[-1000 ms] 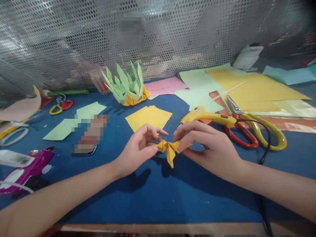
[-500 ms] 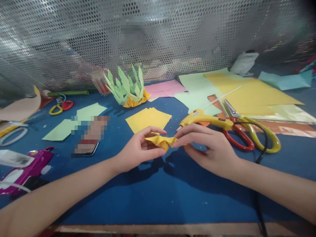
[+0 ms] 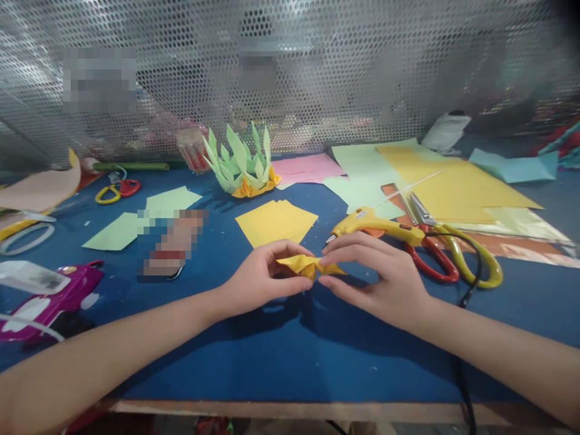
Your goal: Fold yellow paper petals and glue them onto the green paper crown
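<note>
The left hand (image 3: 258, 277) pinches the folded yellow paper (image 3: 296, 263) between both hands, apparently to steady it; the right hand (image 3: 387, 279) curls half-open at its right side, grip unclear; the glue gun (image 3: 379, 224) lies just beyond, seemingly for reach

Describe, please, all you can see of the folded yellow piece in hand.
The folded yellow piece looks like creased paper, with pointed tips spreading left and right and a fold at the middle. The left hand holds it above the blue table; the right hand appears to touch its right side. Both partly hide it.
</note>
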`<action>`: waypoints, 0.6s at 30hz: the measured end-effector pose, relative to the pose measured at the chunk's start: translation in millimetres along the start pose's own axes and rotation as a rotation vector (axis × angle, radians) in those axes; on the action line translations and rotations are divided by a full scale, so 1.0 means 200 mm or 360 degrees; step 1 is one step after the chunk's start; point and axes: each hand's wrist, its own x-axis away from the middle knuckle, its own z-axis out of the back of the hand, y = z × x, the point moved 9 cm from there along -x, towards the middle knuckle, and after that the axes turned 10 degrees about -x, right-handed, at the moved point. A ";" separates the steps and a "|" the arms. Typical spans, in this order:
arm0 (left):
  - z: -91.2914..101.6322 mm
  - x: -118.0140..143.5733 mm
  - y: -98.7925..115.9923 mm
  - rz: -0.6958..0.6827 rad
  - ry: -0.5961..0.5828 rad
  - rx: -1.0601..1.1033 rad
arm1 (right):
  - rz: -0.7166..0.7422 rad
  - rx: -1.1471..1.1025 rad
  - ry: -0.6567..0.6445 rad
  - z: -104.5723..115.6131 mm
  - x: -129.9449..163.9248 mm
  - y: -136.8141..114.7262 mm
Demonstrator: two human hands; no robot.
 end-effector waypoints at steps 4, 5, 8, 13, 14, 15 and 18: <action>0.00 0.00 0.03 -0.0083 0.0041 -0.0048 | -0.0033 -0.0007 0.0064 0.00 0.00 0.01; 0.00 0.01 0.03 -0.0105 0.0056 -0.0058 | -0.0037 -0.0036 0.0067 0.00 0.00 0.01; 0.00 0.01 0.05 -0.0139 0.0081 -0.0072 | -0.0051 -0.0091 0.0057 0.00 0.00 0.01; -0.01 0.01 0.04 -0.0094 0.0038 -0.0024 | -0.0127 -0.0096 0.0046 0.01 0.00 0.04; -0.01 0.01 0.04 -0.0082 0.0030 -0.0022 | -0.0125 -0.0091 0.0054 0.01 0.00 0.04; -0.01 0.01 0.04 -0.0073 0.0025 -0.0029 | -0.0116 -0.0079 0.0061 0.01 0.00 0.03; -0.02 0.01 0.04 -0.0077 0.0021 -0.0071 | -0.0047 -0.0018 0.0076 0.00 -0.01 0.00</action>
